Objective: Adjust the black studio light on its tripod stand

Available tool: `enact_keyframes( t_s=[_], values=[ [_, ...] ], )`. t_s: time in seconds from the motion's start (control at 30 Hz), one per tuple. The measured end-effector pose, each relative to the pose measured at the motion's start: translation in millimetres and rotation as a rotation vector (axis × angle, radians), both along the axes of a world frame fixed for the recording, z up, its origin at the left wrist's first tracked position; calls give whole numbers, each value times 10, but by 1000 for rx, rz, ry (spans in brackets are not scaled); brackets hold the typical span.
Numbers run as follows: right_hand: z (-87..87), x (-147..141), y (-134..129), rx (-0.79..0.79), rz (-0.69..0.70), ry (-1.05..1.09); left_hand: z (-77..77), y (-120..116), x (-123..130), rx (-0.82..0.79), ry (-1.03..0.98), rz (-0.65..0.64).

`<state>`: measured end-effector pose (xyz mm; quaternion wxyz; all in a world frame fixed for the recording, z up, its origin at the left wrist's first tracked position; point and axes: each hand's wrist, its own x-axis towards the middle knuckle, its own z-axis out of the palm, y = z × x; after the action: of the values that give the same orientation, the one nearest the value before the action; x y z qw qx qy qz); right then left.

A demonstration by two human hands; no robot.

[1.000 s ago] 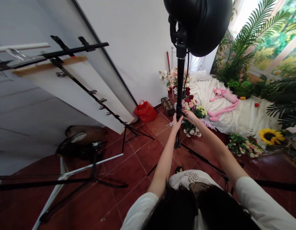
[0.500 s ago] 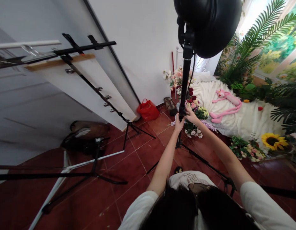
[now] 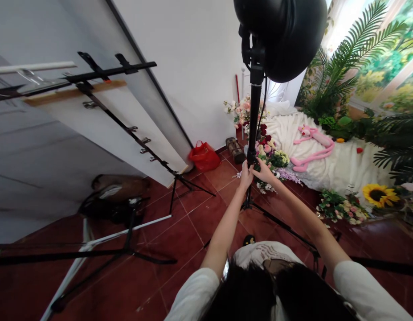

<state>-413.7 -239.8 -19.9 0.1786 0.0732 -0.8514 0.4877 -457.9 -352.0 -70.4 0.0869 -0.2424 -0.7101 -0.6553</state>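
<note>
A black light stand (image 3: pixel 255 107) rises in front of me and carries a large black studio light (image 3: pixel 286 38) at its top. My left hand (image 3: pixel 246 175) is closed around the pole just under a joint collar. My right hand (image 3: pixel 264 172) grips the same spot from the right, its fingertips at the collar near the left hand's fingers. The exact finger hold on the collar is small and partly hidden. A thin black cable (image 3: pixel 263 107) hangs beside the pole. Below, the stand's legs (image 3: pixel 280 223) spread over the floor.
At left, a white board (image 3: pixel 126 138) hangs clipped to a black frame on a tripod (image 3: pixel 175 178). A red bag (image 3: pixel 204 157) lies by the wall. Artificial flowers (image 3: pixel 268 149), a pink plush toy (image 3: pixel 315 140) on white fabric and a sunflower (image 3: pixel 380 196) are at right.
Both hands have shifted slightly down the pole, below the collar. The view has turned a little, so the surroundings sit slightly further left.
</note>
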Motion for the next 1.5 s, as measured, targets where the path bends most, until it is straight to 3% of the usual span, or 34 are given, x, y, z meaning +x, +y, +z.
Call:
enact_keyframes(
  t_s=[0.2,0.37,0.7,1.1,1.5],
  values=[
    [-70,43,60,138,-9,-25,51,-7,-30,-87,75,116],
    [-104,94,56,82,-55,-66,119,12,-6,-108,71,140],
    [-33,75,79,-80,-69,-109,490,36,-124,-30,117,64],
    [-212,-38,190,53,-74,-86,960,88,-225,57,123,-5],
    [-148,-176,232,119,-111,-134,1020,91,-238,46,155,6]
  ],
)
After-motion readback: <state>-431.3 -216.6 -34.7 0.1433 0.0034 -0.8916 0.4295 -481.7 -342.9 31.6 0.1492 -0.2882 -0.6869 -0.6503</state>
